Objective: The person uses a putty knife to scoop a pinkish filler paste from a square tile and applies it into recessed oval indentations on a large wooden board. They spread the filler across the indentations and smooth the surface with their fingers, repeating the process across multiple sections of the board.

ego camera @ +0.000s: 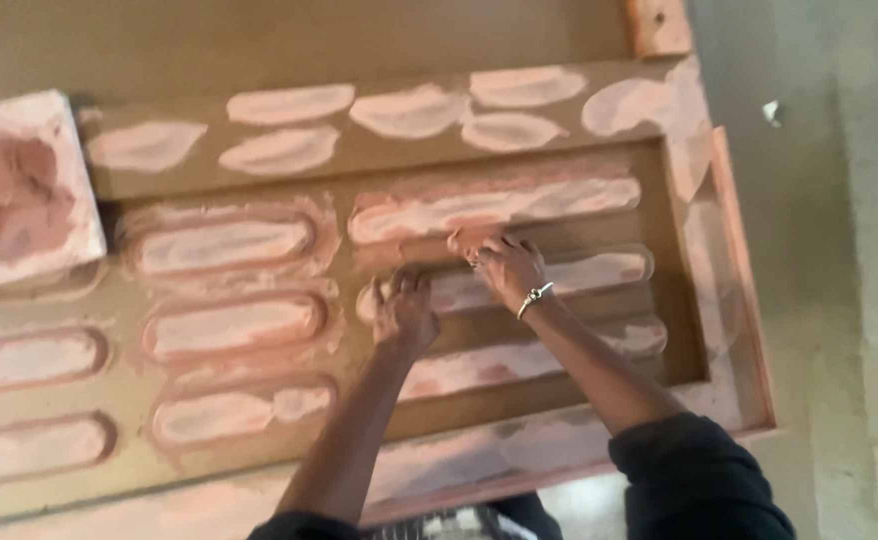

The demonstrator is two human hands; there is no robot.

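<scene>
Right hand [504, 265], left hand [404, 310], brown door panel [399, 160]

A paste-smeared square board [21, 190] lies at the panel's left, above grey concrete floor [829, 250].

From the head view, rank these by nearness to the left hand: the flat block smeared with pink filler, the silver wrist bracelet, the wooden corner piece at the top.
1. Silver wrist bracelet, just right of the left hand.
2. Flat block smeared with pink filler, far left.
3. Wooden corner piece, top right edge.

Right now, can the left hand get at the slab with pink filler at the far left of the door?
Probably yes: the left hand rests on the door, with bare surface between it and the slab.
</scene>
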